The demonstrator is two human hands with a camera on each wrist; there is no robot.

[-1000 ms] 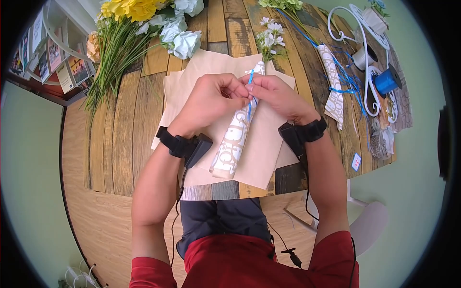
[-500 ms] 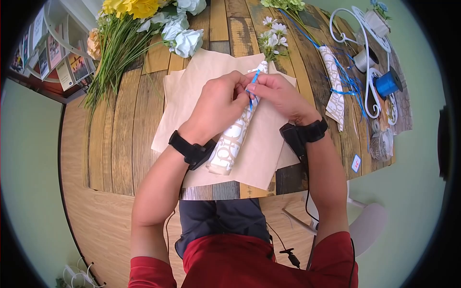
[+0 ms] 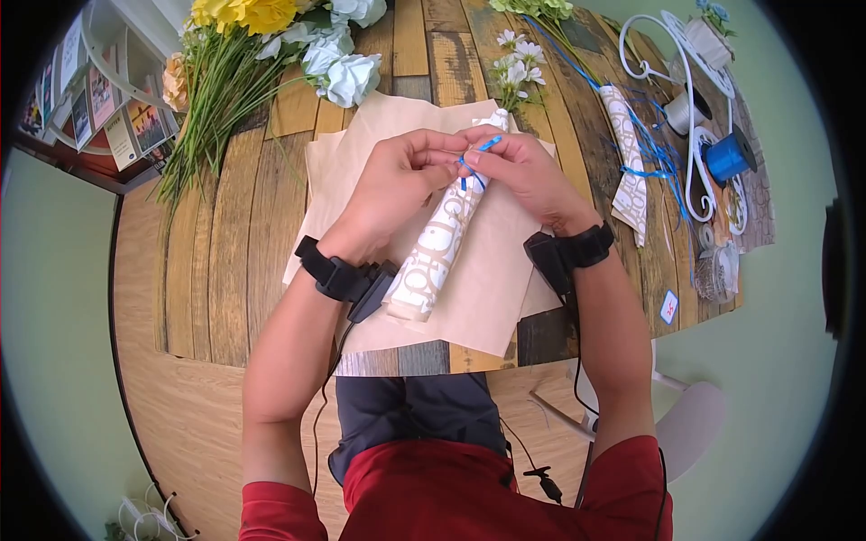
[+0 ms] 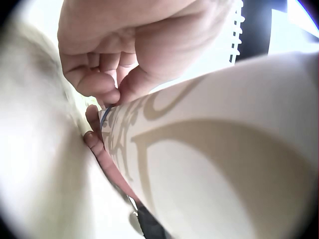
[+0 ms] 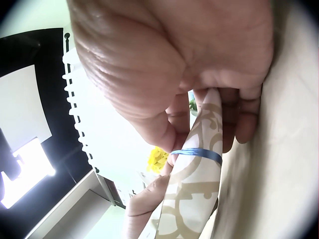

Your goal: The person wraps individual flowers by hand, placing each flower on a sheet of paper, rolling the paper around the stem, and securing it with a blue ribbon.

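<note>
A rolled cone of white-and-tan patterned paper lies slanted over brown wrapping sheets. Around its narrow upper part runs a blue ribbon, a band of it showing in the right wrist view. The left hand pinches at the ribbon between thumb and fingers, from the left side. From the right, the right hand pinches the ribbon with thumb and forefinger; its other fingers lie behind the cone in the right wrist view. The fingertips of both hands nearly meet; the ribbon between them is partly hidden.
Long green stems with yellow flowers and pale blue flowers lie at the upper left. White flowers lie beyond the cone. At right are another patterned wrap, a blue spool and a white scroll stand.
The left hand has shifted slightly, its thumb drawn left from the cone. The ribbon's upper end has tilted rightward, and the cone's wide lower end has moved a little left.
</note>
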